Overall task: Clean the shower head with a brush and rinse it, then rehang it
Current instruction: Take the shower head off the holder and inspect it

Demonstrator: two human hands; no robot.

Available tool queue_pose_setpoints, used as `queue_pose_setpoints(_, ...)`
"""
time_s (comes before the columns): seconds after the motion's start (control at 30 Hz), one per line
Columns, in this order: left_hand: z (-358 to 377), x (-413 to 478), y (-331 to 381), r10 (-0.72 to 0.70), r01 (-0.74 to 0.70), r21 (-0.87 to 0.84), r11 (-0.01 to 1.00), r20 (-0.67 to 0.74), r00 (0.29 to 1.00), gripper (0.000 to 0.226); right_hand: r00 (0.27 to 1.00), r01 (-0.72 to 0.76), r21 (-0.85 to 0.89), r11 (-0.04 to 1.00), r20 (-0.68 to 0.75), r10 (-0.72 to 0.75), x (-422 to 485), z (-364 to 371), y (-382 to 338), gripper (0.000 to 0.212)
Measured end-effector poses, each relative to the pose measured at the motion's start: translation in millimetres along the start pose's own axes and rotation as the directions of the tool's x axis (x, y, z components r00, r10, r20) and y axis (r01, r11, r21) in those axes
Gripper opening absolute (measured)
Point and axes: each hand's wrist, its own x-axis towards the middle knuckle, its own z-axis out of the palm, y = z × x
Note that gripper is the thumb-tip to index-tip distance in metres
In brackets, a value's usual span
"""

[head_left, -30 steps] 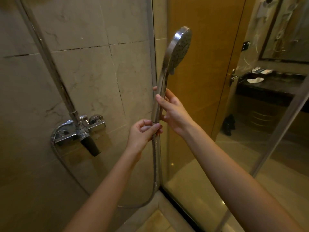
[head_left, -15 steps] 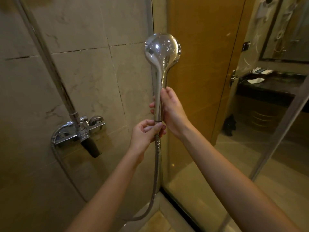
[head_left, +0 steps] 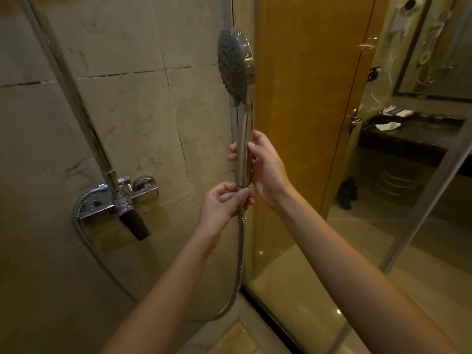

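Shower head upright: right hand fingers wrap its handle, left hand pinches the hose joint. Grip firmly and turn the nozzles toward you for brushing.

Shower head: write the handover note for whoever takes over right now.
Right hand grips the shower head by its handle, upright, spray face turned left.
Left hand pinches the hose where it joins the handle.
No water runs; no brush in view.
Done: shower head in hand, not hung; scrubbing cannot be judged.
Left, likely: brush, rinse, rehang.
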Motion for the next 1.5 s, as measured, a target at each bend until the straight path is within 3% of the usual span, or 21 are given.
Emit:
queue_pose_setpoints(0.1,3.5,-1.9,-2.9,0.006,-0.006,0.048,0.999,-0.017,1.0,0.006,0.997,0.04,-0.144,0.989,-0.053,-0.048,-0.8,5.6,3.9,0.047)
queue_pose_setpoints(0.2,4.6,-3.7,-2.3,0.022,-0.021,0.07,0.997,-0.018,1.0,0.008,0.989,0.065,-0.105,0.992,-0.123,-0.078,-1.7,3.5,10.5,0.059)
queue_pose_setpoints(0.37,5.3,-1.6,2.7,0.017,-0.017,-0.011,1.0,0.003,1.0,0.007,0.981,0.035,0.144,0.989,-0.195,-0.006,-1.5,6.4,5.8,0.048)
queue_pose_setpoints(0.63,1.2,-0.8,4.5,0.035,-0.035,0.011,0.999,-0.015,0.999,0.007,0.998,-0.018,0.072,0.997,-0.063,0.023,-1.8,2.2,-0.7,0.028)
queue_pose_setpoints(0.93,7.9,-7.6,-1.2,0.032,-0.032,0.052,0.998,-0.003,0.999,0.004,0.997,0.017,-0.366,0.93,-0.066,-0.045,-3.5,6.6,-4.5,0.049)
queue_pose_setpoints(1.03,9.1,-7.9,-0.1,0.036,-0.036,0.034,0.999,-0.004,0.999,0.006,0.996,0.039,-0.432,0.901,-0.057,-0.071,-2.3,5.1,-5.1,0.067)
queue_pose_setpoints(1.13,8.9,-8.1,4.6,0.048,-0.048,-0.001,0.999,-0.025,0.999,0.012,0.987,0.089,-0.379,0.921,-0.093,-0.134,-6.6,4.4,-9.5,0.07)
queue_pose_setpoints(1.23,7.9,-8.1,6.8,0.055,-0.055,-0.01,0.998,-0.021,0.998,0.012,0.981,0.149,-0.32,0.936,-0.074,-0.181,-7.3,3.2,-9.4,0.052)
queue_pose_setpoints(1.37,11.0,-9.6,7.0,0.048,-0.049,-0.011,0.999,-0.022,0.999,0.011,0.994,0.104,-0.102,0.989,-0.017,-0.106,-10.2,2.1,-11.9,0.036)
queue_pose_setpoints(1.5,13.9,-13.8,4.0,0.038,-0.037,0.018,0.999,-0.018,0.999,0.009,0.994,0.086,-0.092,0.992,-0.057,-0.092,-14.6,0.2,-10.1,0.042)
